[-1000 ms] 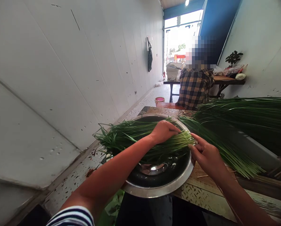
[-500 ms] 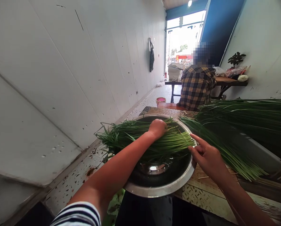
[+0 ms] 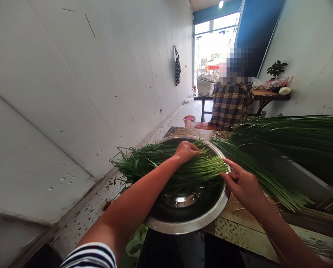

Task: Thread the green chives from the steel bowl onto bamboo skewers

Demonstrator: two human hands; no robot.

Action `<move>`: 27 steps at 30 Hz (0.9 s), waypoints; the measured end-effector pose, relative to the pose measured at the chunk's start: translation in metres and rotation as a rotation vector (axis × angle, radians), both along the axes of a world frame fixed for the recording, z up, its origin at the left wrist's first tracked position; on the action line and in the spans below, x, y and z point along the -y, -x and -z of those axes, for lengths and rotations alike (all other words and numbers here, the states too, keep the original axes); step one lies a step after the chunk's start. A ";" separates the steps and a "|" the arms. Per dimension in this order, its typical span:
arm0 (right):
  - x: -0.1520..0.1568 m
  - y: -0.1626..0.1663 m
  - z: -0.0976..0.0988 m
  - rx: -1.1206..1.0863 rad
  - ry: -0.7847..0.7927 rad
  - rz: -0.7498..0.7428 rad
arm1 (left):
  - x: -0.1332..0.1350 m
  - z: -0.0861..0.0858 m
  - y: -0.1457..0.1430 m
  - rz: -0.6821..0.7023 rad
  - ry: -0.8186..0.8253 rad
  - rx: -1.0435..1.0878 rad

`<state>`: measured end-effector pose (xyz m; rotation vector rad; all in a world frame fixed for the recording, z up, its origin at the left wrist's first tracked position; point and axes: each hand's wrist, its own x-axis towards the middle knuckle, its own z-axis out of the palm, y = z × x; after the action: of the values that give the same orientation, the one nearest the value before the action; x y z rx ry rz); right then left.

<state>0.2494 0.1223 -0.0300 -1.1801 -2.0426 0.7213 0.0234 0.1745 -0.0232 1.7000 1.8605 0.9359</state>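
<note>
A bundle of green chives (image 3: 166,165) lies across a big steel basin (image 3: 189,223) with its tips hanging over the left rim. My left hand (image 3: 186,150) rests on top of the bundle with the fingers curled down into the stalks. My right hand (image 3: 241,184) is at the basin's right rim, fingers partly spread, touching the cut ends of the chives.
A large heap of long chives (image 3: 289,149) lies on the table (image 3: 247,223) to the right. A person in a plaid shirt (image 3: 230,104) sits ahead with their back to me. A white wall runs along the left; a pink bowl (image 3: 189,119) stands on the floor.
My left hand slid back along the bundle, away from the cut ends. My right hand stayed at the basin's right rim by the stalk ends.
</note>
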 end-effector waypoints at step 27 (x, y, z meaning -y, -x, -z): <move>-0.001 0.000 0.002 -0.026 0.039 0.029 | 0.011 -0.001 -0.014 0.234 -0.112 0.225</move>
<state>0.2496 0.1229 -0.0321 -1.2132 -1.9943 0.7616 0.0371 0.1636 -0.0225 1.7506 1.4556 1.0993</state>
